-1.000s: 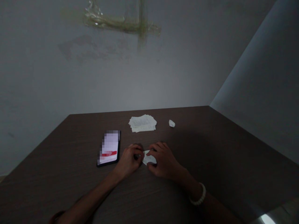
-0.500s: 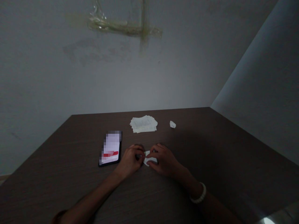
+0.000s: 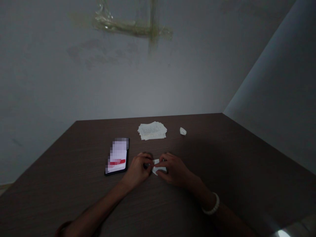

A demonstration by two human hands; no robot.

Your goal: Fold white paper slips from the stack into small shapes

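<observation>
A small piece of white paper [image 3: 161, 169] lies on the table between my two hands, partly hidden by fingers. My left hand [image 3: 138, 168] pinches its left edge with thumb and fingertips. From the other side, my right hand [image 3: 175, 169] grips the paper, its index finger bent over the middle and its thumb near the lower edge. The fingertips of both hands almost meet. A white beaded bracelet [image 3: 212, 204] circles my right wrist.
A phone [image 3: 118, 156] with a lit, blurred screen lies left of my left hand. Farther back sit a pile of printed paper slips [image 3: 152, 130] and, to its right, a small folded piece of white paper [image 3: 183, 131]. The dark brown table [image 3: 98, 130] meets a wall behind.
Both hands keep their hold on the paper, with hardly any movement of the fingers. The whole view has shifted very slightly.
</observation>
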